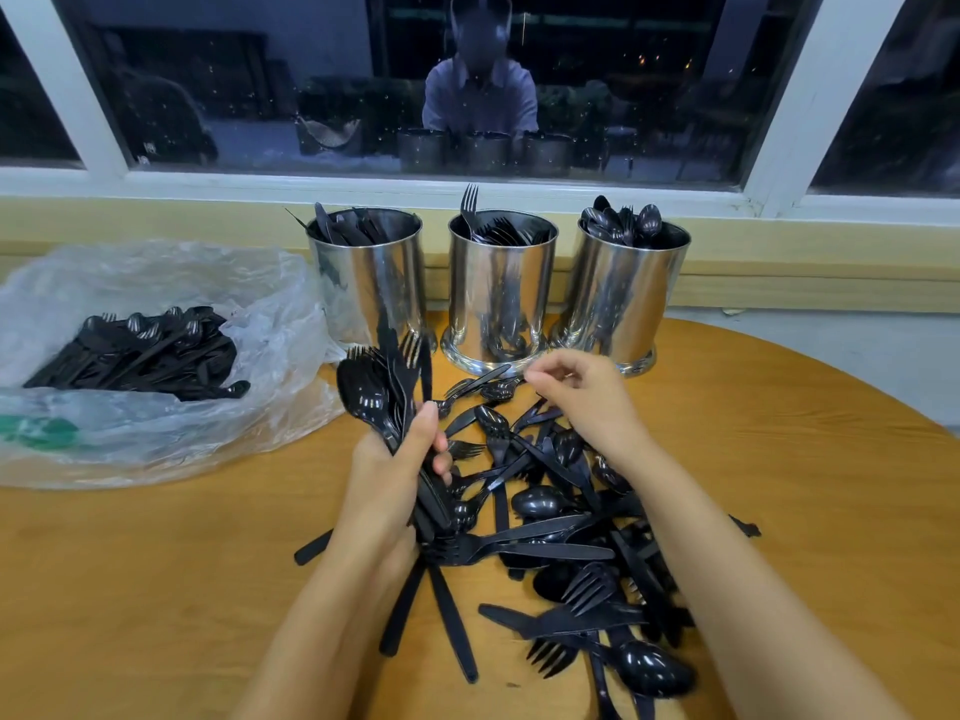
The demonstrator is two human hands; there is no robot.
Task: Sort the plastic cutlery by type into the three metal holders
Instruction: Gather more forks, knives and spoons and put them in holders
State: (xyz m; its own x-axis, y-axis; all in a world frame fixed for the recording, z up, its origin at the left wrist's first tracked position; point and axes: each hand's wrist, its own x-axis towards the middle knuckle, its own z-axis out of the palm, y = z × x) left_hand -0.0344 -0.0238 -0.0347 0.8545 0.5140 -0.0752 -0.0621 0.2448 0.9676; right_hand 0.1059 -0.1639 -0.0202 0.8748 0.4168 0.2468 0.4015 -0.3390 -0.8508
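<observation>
On the wooden table (156, 563), the left hand (389, 485) clenches a bundle of black cutlery (374, 392); whether the right hand (587, 402) pinches anything is unclear.

**Operator:** State the colour of the loose cutlery pile (545, 511) at 5 o'clock.

**Technician:** Glossy black throughout, with white highlights. The upright bundle (384, 387) at the pile's 11 o'clock: same black.

**Operator:** Finish of the holders at 12 o'clock?

**Technician:** Left holder (371, 283), middle holder (501, 288), right holder (623, 298): mirror silver, streaked with dark reflections. Contents: black.

**Operator:** Table (156, 589)?

**Technician:** Orange-brown wood, fine grain lines.

**Operator:** Bag (156, 272) at 10 o'clock?

**Technician:** Clear, cloudy white at the creases. One green patch (39, 431) at its 8 o'clock edge. Bagged cutlery (140, 356): black.

**Operator:** Background at 12 o'clock?

**Technician:** Window frame (311, 181) white; ledge (156, 220) pale yellow; glass (260, 70) dark blue-black
</observation>
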